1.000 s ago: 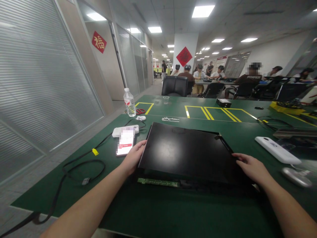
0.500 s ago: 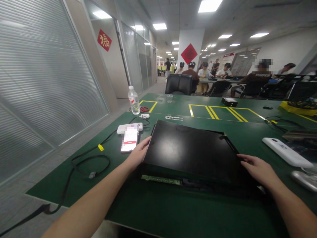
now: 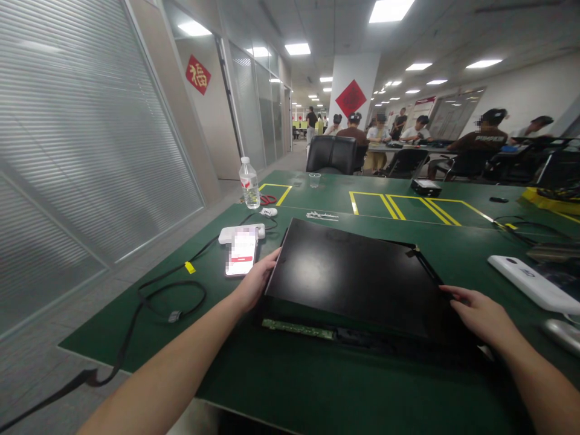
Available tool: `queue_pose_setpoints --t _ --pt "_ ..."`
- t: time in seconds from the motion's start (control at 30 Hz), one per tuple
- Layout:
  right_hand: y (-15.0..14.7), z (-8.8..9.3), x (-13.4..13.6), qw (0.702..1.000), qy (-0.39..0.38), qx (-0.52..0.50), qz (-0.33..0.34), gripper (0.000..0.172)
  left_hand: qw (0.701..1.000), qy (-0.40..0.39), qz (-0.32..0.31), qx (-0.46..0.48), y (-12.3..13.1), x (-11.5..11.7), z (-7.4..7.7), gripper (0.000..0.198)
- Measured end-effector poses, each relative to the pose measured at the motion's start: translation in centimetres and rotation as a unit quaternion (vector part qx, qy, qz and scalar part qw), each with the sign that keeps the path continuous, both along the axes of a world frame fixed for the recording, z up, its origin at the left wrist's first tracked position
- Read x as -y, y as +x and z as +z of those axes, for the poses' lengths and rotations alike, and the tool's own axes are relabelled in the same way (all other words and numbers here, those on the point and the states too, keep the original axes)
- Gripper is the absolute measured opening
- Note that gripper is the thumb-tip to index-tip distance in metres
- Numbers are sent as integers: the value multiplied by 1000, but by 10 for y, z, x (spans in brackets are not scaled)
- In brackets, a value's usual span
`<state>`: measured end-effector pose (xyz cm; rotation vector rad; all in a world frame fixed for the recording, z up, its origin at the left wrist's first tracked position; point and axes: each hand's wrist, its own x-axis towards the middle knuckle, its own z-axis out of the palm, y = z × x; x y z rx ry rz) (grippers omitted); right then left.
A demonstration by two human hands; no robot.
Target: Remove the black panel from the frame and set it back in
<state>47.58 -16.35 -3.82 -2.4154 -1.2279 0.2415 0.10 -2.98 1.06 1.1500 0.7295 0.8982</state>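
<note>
A black flat display panel lies over the table in front of me, tilted a little. Along its near side runs a narrow green circuit board, with a dark strip continuing to the right. My left hand grips the panel's left edge, its fingertips partly hidden behind it. At the right edge, my right hand closes thumb and fingers on the dark border; what lies under the fingers is hard to make out.
On the green table, a lit phone, a white power bank, a black cable and a water bottle stand left. Red scissors lie behind. Another white device and a silver mouse are right. People sit farther back.
The whole view has shifted slightly, so things appear a little farther right. More green shows between the panel's near edge and the circuit board. Both hands keep their places on the panel.
</note>
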Motion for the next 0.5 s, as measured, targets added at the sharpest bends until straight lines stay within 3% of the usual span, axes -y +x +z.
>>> queue_pose_setpoints --t 0.23,0.5 --pt "-3 7 -2 999 -42 -9 -11 54 1000 20 -3 -21 -3 4 -3 79" --pt "-6 9 -3 1000 -19 -20 -15 53 999 38 -2 -22 -3 3 -2 75"
